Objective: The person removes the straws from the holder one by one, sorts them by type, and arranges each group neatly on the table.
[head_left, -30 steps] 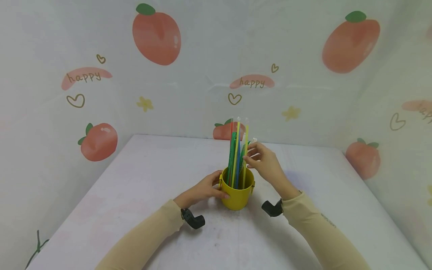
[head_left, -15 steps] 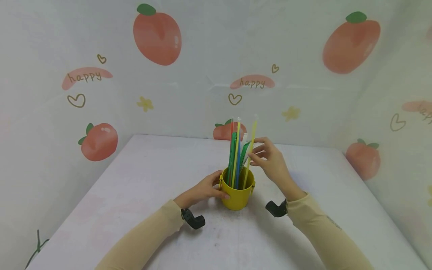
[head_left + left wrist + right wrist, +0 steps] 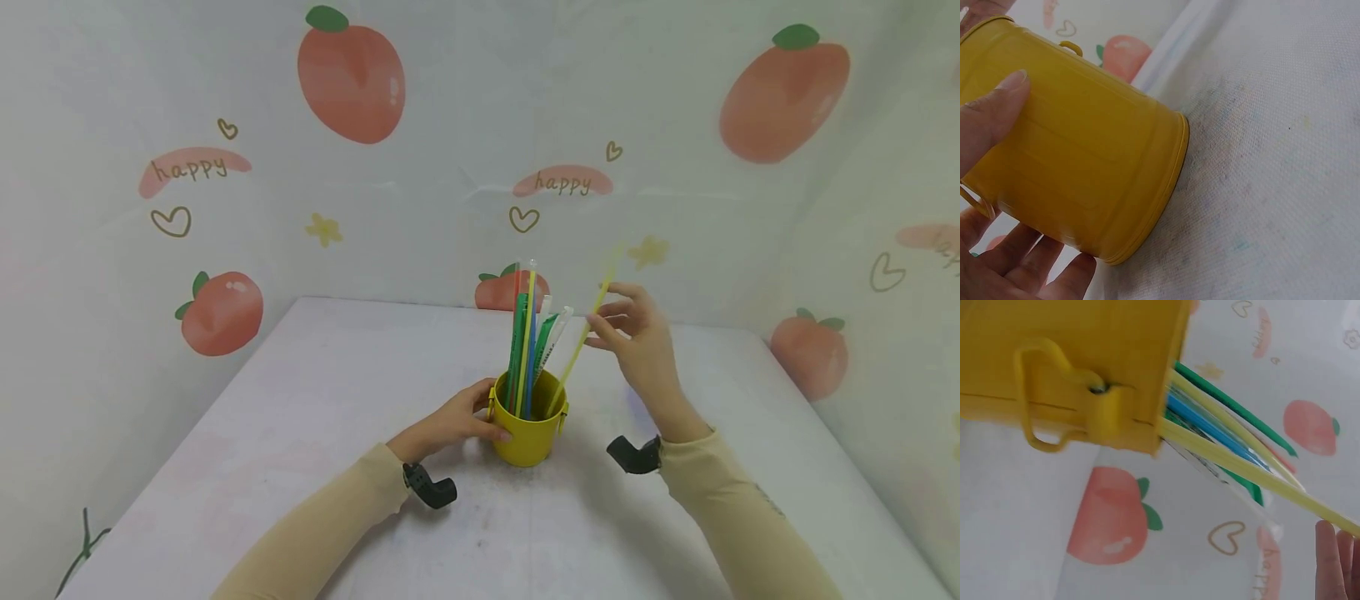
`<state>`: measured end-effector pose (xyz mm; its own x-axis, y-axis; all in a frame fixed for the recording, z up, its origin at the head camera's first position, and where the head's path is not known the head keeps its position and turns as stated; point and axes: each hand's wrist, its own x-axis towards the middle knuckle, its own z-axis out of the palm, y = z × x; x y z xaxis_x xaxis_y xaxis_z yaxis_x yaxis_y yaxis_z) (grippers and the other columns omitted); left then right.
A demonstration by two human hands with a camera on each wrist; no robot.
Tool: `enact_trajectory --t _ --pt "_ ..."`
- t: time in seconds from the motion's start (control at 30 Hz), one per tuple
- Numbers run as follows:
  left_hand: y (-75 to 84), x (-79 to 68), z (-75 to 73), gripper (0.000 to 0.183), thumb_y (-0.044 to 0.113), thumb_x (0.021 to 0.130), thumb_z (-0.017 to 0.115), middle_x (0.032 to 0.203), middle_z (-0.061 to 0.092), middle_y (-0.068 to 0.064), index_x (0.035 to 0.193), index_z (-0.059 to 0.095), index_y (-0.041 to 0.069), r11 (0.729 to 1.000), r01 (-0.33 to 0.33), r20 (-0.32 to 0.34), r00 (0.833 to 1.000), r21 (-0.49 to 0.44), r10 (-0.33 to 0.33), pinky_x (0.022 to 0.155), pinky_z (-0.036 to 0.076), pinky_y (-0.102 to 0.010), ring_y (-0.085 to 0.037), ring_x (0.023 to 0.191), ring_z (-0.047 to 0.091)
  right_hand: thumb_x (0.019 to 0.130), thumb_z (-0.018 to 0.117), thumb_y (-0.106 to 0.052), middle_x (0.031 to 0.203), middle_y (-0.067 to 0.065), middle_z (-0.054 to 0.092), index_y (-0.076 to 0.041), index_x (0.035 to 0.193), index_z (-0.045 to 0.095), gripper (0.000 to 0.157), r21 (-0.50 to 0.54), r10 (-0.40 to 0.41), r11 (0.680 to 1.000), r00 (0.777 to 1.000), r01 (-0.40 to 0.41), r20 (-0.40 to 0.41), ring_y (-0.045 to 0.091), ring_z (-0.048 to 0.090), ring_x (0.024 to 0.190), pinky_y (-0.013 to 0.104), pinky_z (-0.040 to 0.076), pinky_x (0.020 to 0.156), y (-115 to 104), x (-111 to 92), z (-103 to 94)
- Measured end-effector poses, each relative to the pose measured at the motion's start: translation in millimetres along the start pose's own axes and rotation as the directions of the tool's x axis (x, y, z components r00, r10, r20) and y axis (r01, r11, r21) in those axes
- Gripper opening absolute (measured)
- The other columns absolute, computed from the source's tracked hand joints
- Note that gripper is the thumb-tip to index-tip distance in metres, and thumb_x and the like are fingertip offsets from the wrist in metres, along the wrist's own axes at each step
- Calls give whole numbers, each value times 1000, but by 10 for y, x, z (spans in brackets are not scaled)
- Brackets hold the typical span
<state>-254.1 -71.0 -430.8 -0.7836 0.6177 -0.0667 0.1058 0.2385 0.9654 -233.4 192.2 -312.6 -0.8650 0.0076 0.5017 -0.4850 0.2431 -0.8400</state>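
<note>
A yellow bucket with small side handles stands upright on the table. My left hand grips its left side, the thumb across the front and the fingers round the far side, as the left wrist view of the bucket shows. With thumb and fingers, my right hand pinches a thin yellow straw-like stick in a clear wrapper. The stick leans right, its lower end still inside the bucket; in the right wrist view the stick crosses the rim. Other wrapped sticks in green, red, yellow, blue and white stand in the bucket.
A pale cloth-covered table lies under everything. Behind it hangs a white backdrop printed with peaches, hearts and words. A green cord shows at the lower left. Each wrist wears a black camera mount.
My right hand has moved right and slightly up, tilting the yellow stick away from the other sticks. My left hand and the bucket have stayed put.
</note>
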Motion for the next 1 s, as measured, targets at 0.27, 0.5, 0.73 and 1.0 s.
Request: enact_trajectory --t 0.27,0.5,0.73,1.0 --pt "-7 -2 -5 75 21 82 77 149 42 2 145 38 20 1000 -2 5 1000 -5 2 117 15 -60 -28 145 28 85 68 6 85 3 62 -12 120 60 41 288 -43 954 987 86 -152 12 68 74 31 60 66 -135 88 -266" --pt "-21 3 -10 75 23 82 77 149 42 2 146 38 21 1000 -10 10 1000 -1 10 117 16 -60 -28 145 29 85 68 4 93 5 60 -7 123 62 40 399 29 915 977 59 -211 13 68 75 30 59 65 -195 145 -511" --pt "-17 -1 -11 74 22 82 77 148 43 2 145 39 20 1000 -13 11 1000 5 13 118 17 -59 -27 144 30 85 66 8 87 3 61 -8 118 64 36 474 130 879 982 -49 -138 12 69 71 30 60 64 -19 166 -612" --pt "7 4 3 74 21 81 78 148 44 0 144 39 19 1000 3 -10 1000 7 -3 117 17 -60 -29 144 30 88 68 -2 95 0 56 -5 143 40 63 317 291 906 957 -282 20 8 67 80 28 60 69 419 165 -588"
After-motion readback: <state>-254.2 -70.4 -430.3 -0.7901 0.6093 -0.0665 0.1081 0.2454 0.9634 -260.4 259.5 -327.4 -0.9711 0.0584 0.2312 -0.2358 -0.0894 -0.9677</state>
